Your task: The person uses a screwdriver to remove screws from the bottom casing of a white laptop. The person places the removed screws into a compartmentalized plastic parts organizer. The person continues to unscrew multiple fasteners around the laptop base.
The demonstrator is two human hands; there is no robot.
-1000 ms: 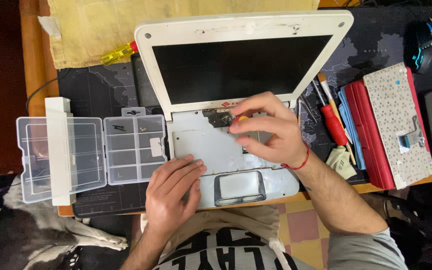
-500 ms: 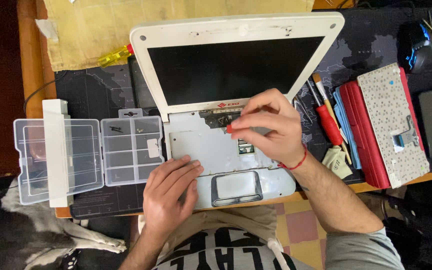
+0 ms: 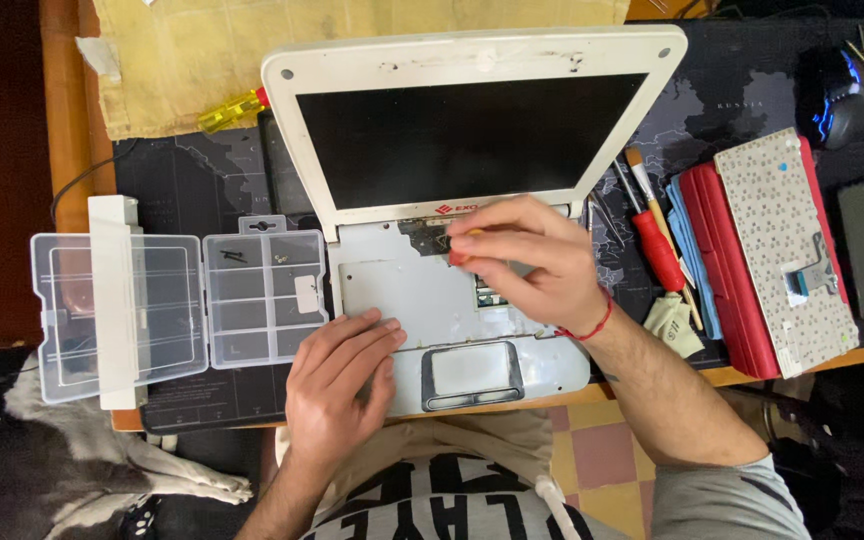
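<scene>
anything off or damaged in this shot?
Yes. The white laptop has no keyboard: its bare inner tray is exposed, and the removed keyboard lies face down on a red case at the far right. The right hand holds a red-handled tool at the open bay; the left hand rests flat on the palm rest.

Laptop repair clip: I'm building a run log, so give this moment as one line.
left hand: flat on laptop palm rest | right hand: grips red-handled tool at exposed base | parts box: open, beside laptop
</scene>
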